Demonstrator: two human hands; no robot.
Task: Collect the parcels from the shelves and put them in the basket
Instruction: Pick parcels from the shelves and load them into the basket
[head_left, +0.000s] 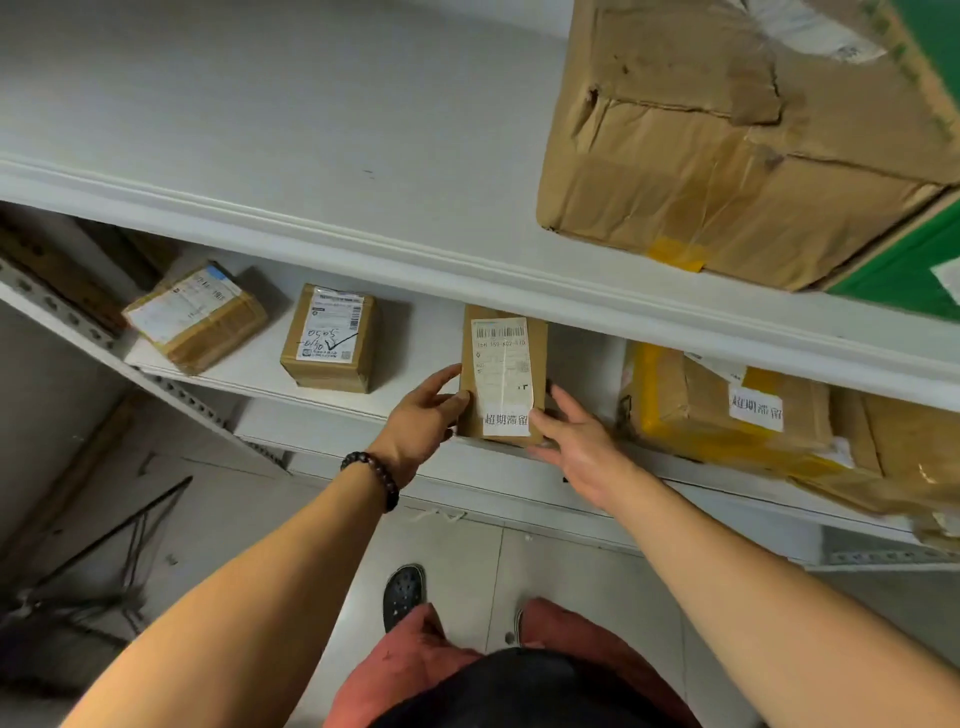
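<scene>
Collection is the step in hand: a person stands at the shelves with both arms stretched toward one labelled parcel (503, 375), a narrow brown box with a white shipping label that lies at the front lip of the middle shelf (415, 312). The left hand (422, 418) (the one with the beaded bracelet (371, 477) at the wrist) lies against the parcel's left edge, thumb stretched up along the side and fingertips touching the near corner, loosely spread rather than closed. The right hand (574, 441) meets the lower right corner with its fingers straight and fanned. Neither hand seems to have a firm hold yet; the parcel looks bracketed between them and rests on the shelf. The next move would call for pressing in from both sides or curling the fingers round the edges, then drawing the box out under the upper shelf's lip (363, 234) without tipping it. The basket is not in view, so carrying it there will mean turning away. More remains: a small box (332, 340) and a tilted box (200, 317) to the left, a yellow-taped parcel (722, 410) to the right, and a large carton (748, 140) above.
</scene>
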